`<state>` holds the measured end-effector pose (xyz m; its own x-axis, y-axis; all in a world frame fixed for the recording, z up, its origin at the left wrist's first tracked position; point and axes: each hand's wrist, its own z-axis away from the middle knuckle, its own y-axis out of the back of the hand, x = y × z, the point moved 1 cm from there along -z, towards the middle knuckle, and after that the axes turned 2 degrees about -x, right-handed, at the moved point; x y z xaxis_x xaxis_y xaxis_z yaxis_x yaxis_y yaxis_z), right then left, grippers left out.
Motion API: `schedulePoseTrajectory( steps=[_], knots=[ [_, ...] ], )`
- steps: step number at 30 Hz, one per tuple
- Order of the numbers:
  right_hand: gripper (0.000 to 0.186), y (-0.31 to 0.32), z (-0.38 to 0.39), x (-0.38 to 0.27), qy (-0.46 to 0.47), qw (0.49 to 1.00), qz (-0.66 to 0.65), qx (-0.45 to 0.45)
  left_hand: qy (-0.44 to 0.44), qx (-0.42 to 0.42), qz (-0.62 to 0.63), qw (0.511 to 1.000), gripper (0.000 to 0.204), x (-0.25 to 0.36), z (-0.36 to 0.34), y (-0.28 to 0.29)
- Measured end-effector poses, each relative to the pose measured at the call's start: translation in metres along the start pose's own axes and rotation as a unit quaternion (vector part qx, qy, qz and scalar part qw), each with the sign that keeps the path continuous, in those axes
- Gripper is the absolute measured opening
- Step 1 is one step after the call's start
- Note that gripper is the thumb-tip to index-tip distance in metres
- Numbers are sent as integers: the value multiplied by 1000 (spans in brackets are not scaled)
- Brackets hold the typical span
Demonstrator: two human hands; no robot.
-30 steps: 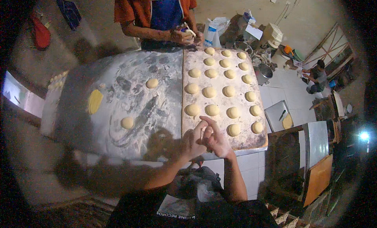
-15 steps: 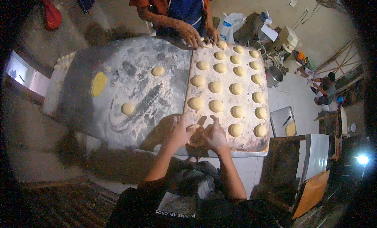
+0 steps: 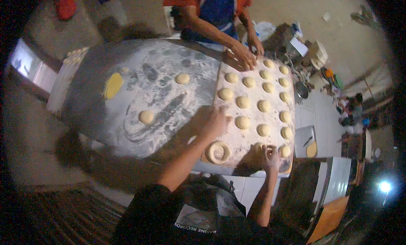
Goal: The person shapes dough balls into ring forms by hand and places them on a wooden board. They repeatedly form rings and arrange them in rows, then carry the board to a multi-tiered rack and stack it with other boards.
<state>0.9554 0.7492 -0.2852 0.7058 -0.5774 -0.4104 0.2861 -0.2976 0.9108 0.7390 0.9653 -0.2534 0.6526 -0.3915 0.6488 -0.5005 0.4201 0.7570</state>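
Note:
Rows of round, pale yellow dough balls (image 3: 242, 102) lie on a floured baking tray (image 3: 249, 158). My left hand (image 3: 216, 123) is at the tray's left edge, blurred, its fingers closed about a dough ball (image 3: 228, 118) that shows partly beside them. Farther right, my right hand (image 3: 272, 157) has its curled fingers on another dough ball (image 3: 259, 147) in the nearest row, which they partly cover. Between my forearms a dough ring (image 3: 218, 152) with a wide hole lies flat at the tray's near left corner.
Left of the tray is a floured dark tabletop (image 3: 169, 105) with two dough balls and a flat yellow dough piece (image 3: 113, 85). Across the table a co-worker's hands (image 3: 244, 55) work at the tray's far edge. A cabinet (image 3: 336, 183) stands at the right.
My hands have moved apart: the left up to a dough ball, the right rightward to another. The dough ring they were around now lies uncovered. The view has shifted slightly.

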Motion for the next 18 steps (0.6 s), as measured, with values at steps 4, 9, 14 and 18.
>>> schedulePoseTrajectory(
  steps=[4, 9, 14, 18],
  knots=[
    [40, -2, -15, -34, 24, 992, -41, -114, -45, -70, 112, 990, 49, -17, 6, -10],
    [43, -26, -6, -157, 77, 864, -437, -240, 40, 45, 351, 934, 44, -116, 46, 20],
    [36, -127, -50, -283, 182, 850, -371, -327, 18, 98, 217, 971, 39, -227, 22, 92],
    [32, -159, -100, -328, 325, 928, 15, -180, -45, 299, -28, 953, 34, -239, 5, 96]
  ],
)
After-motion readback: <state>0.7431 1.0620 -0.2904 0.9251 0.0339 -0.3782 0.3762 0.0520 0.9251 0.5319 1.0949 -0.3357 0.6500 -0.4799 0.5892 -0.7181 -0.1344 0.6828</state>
